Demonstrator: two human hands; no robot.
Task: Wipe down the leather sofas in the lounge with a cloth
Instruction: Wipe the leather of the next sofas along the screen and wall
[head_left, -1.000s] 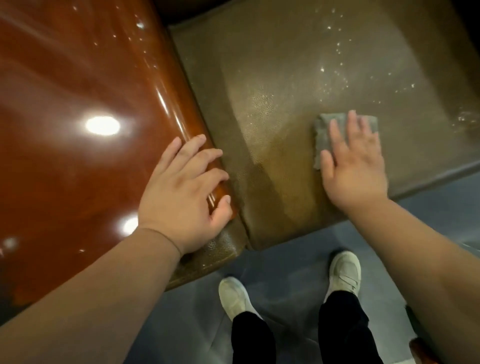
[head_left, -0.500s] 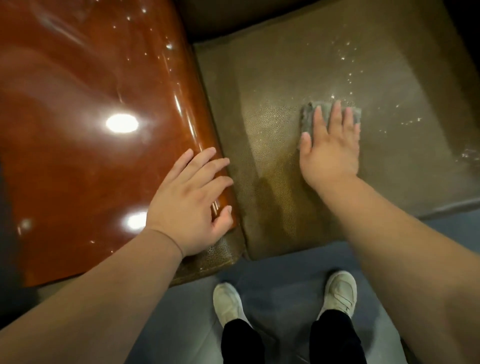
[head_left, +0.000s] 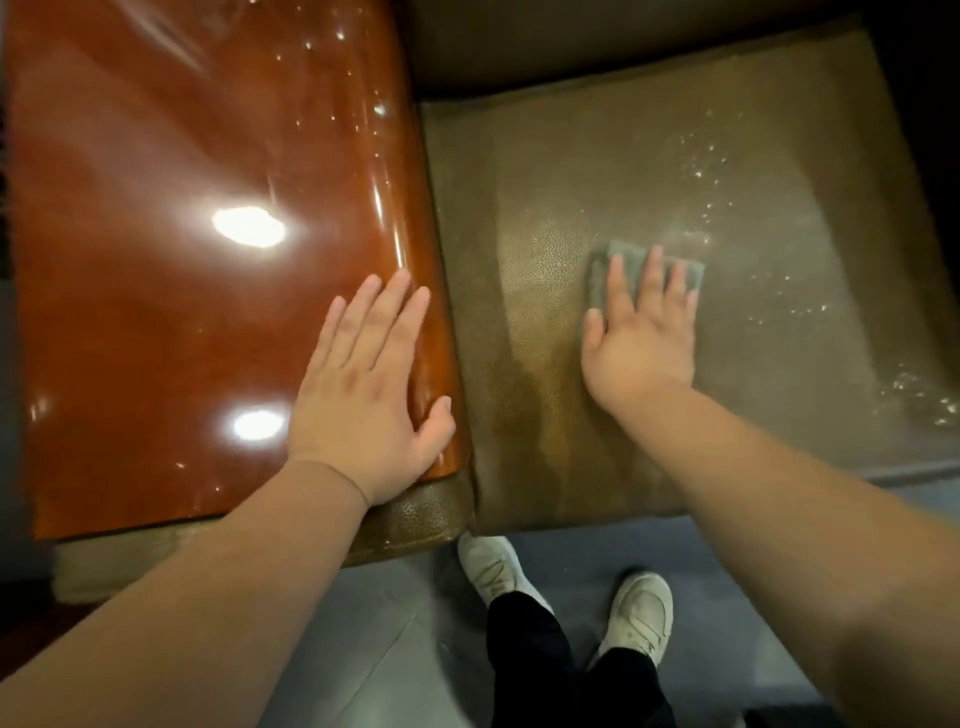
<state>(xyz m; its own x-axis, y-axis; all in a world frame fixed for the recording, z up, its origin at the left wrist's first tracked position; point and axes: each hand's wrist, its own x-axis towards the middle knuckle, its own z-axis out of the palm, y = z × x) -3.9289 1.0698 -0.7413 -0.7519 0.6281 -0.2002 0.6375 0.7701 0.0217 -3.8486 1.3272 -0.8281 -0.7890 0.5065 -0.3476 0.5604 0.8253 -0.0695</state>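
A brown leather seat cushion of the sofa fills the upper right of the head view. Specks of spray glisten on its right half. A small grey cloth lies flat near the cushion's middle, and my right hand presses on it with straight, spread fingers, covering most of it. My left hand rests flat with straight fingers on the glossy red-brown armrest top to the left of the cushion, its thumb at the armrest's right edge.
The sofa's backrest rises dark behind the cushion. Below the seat's front edge lies blue-grey floor with my two white shoes close to the sofa. Ceiling lights reflect on the armrest.
My right hand slid the cloth leftward and away from the front edge across the cushion. My left hand stayed on the armrest, its fingers now straighter.
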